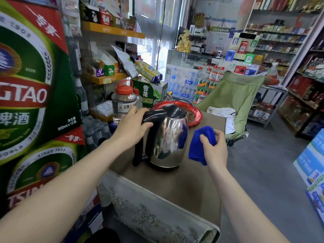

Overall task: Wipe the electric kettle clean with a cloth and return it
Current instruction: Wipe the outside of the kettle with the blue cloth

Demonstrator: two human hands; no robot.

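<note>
Head view: you are standing at a small brown table (pixel 189 188) in a shop, working on the stainless electric kettle (pixel 168 141) that is sitting upright near the table's middle, just in front of a red tray (pixel 197 116). Your left hand (pixel 135 125) is wrapping its fingers closed around the top of the black handle, probably bracing the kettle so it is not sliding under wiping pressure. Your right hand (pixel 214 146) is pinching a bunched blue cloth (pixel 199 146) in closed fingers, holding it just beside the kettle's right wall, apart from the steel, likely lining up a wipe. A clear jar with a red lid (pixel 124 102) is standing just behind your left hand.
</note>
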